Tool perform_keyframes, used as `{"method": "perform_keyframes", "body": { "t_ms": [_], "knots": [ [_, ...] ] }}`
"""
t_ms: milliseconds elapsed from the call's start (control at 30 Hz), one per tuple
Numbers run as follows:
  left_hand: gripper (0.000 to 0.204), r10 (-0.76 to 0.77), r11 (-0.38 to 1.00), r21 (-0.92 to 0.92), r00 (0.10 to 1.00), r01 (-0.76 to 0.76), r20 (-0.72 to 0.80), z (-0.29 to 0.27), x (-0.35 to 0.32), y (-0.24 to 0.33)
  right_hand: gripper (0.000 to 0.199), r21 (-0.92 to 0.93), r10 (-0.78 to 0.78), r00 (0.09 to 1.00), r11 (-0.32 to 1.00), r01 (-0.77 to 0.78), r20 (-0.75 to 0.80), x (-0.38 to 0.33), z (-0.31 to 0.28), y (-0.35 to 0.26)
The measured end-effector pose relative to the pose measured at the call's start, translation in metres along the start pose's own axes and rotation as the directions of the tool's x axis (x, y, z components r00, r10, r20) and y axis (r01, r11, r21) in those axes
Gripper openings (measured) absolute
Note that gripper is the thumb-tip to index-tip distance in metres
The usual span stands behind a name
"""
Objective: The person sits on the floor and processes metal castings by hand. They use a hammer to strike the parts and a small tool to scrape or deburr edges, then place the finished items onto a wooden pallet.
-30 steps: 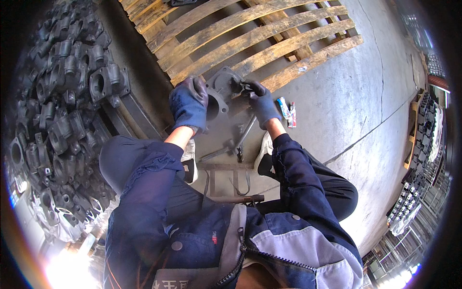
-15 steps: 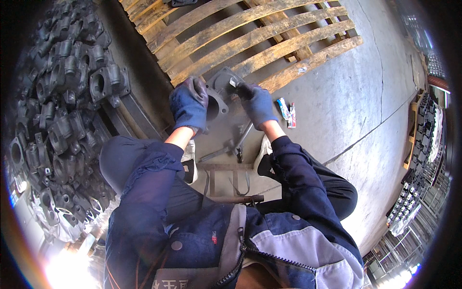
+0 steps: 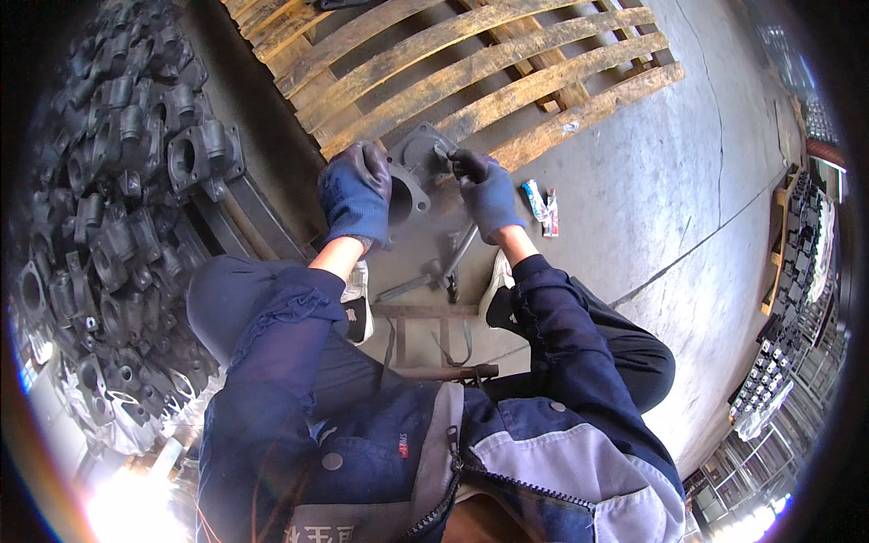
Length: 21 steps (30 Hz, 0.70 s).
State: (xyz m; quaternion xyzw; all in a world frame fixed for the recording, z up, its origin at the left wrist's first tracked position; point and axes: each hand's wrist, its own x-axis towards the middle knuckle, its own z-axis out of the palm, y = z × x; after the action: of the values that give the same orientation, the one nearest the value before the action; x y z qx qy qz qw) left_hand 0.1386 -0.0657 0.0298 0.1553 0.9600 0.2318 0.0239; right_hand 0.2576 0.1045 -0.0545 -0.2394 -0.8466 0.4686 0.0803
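Each grip is clamped: left hand [image 3: 355, 192] on a casting [image 3: 415, 166], unmoved; right hand [image 3: 486, 192] on a small piece [image 3: 441, 151], shifted.

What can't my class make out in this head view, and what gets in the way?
All in the head view:
Small piece at the right hand: partly covered by fingers, too small to identify.
Left hand: its own glove hides how the fingers meet the grey casting.
Wooden pallet: cut off by the top edge.
Lower left corner: washed out by glare.
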Motion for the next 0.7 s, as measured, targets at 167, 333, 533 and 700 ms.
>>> {"method": "perform_keyframes", "body": {
  "t_ms": [167,333,533,700],
  "knots": [
    [0.031,0.002,1.000,-0.004,1.000,-0.002,-0.023,-0.001,0.000,-0.001,0.029,0.266,0.247,0.966,0.929,-0.258,0.074,0.002,0.008,0.007],
    [0.030,0.013,0.999,-0.040,0.999,-0.015,-0.049,0.002,-0.001,-0.003,0.028,-0.055,0.395,0.918,0.918,-0.393,0.030,0.020,0.008,-0.004],
    [0.029,0.014,0.999,-0.029,1.000,-0.014,-0.027,-0.001,0.000,-0.001,0.027,-0.050,0.462,0.887,0.886,-0.461,0.018,0.030,0.015,0.011],
    [0.029,-0.009,1.000,0.008,1.000,0.009,-0.018,0.002,0.000,-0.003,0.028,0.156,0.359,0.932,0.925,-0.347,-0.056,0.018,0.002,0.005]
  ]
}}
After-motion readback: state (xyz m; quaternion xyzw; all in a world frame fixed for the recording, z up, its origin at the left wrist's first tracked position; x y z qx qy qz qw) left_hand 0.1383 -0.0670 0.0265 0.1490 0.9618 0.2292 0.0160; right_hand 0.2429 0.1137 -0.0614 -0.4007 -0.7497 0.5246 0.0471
